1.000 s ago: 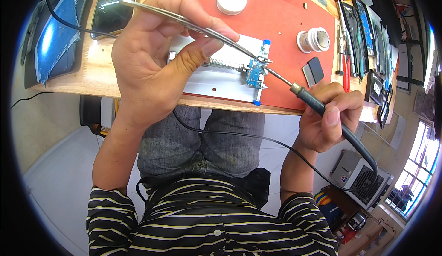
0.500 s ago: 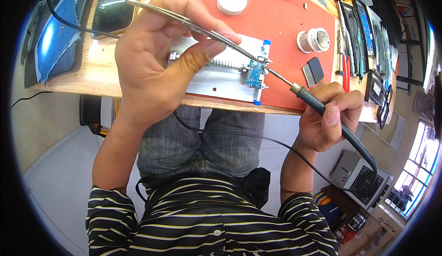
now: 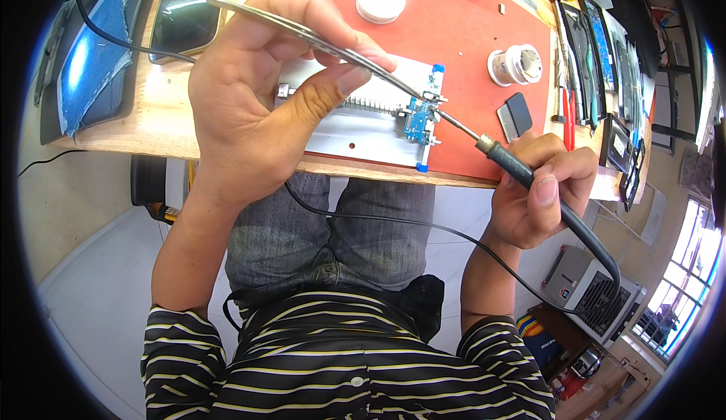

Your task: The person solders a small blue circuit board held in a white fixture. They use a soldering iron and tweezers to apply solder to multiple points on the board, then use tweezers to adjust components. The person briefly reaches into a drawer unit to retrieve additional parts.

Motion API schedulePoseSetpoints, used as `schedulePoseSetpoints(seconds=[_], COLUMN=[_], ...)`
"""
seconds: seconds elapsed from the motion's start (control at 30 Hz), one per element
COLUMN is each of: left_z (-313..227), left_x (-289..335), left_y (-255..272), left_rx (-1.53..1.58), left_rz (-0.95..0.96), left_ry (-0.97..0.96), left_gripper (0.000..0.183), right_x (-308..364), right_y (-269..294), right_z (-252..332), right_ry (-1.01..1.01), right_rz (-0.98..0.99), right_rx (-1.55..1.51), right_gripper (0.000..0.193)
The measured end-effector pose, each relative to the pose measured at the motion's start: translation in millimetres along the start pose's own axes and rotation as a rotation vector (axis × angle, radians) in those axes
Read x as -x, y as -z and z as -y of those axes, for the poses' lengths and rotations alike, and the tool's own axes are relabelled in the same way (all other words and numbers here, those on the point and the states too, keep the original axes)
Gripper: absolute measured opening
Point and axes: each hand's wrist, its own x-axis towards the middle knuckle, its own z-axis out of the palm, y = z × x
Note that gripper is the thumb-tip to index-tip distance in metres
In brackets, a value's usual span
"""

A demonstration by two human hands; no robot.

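Between the thumb and fingers of my left hand (image 3: 249, 110) is a pair of metal tweezers (image 3: 302, 34), pointing down to the right. My right hand (image 3: 541, 189) grips the dark handle of a soldering iron (image 3: 514, 167), its brass collar and thin shaft pointing up to the left. The tips of the two tools come close together above a small blue circuit board (image 3: 418, 121); whether they touch I cannot tell. That board sits at the right end of a silver repair fixture (image 3: 333, 139) with blue corners. My left hand hides part of the fixture.
The fixture lies on a red mat (image 3: 469, 23). A round white tub (image 3: 380, 2) and an opened white jar (image 3: 514, 65) stand on it, near a small black-topped block (image 3: 514, 116). Phone parts and red-handled pliers (image 3: 569, 117) line the right. A black cord (image 3: 408, 222) crosses my lap.
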Motion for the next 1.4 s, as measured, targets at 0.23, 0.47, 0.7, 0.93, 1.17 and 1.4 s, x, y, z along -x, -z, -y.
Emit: schedulePoseSetpoints(seconds=[0.23,0.47,0.7,0.93,1.17,1.4], left_z=[0.4,0.3,-0.8,-0.5,-0.4,-0.4], left_x=[0.5,1.6,0.2,-0.1,-0.3,-0.5], left_y=[-0.2,0.3,1.0,0.5,0.3,0.1], left_rx=[0.008,-0.025,-0.056,-0.035,-0.04,-0.016], left_rz=[-0.004,-0.024,0.006,0.016,0.018,0.016], left_ry=[-0.004,0.017,-0.005,-0.012,-0.017,-0.013], left_gripper=[0.029,0.029,0.028,0.028,0.028,0.028], right_x=[-0.1,0.1,-0.4,-0.4,-0.4,0.1], right_y=[-0.2,-0.5,0.6,-0.1,-0.9,0.3], right_z=[0.1,-0.1,-1.1,-0.5,0.2,-1.1], right_ry=[0.0,0.002,0.005,0.004,-0.001,-0.003], right_rz=[-0.006,-0.012,-0.015,-0.016,-0.011,-0.017], right_rx=[-0.005,-0.002,-0.015,-0.015,-0.017,-0.019], right_gripper=[0.03,0.029,0.029,0.03,0.029,0.03])
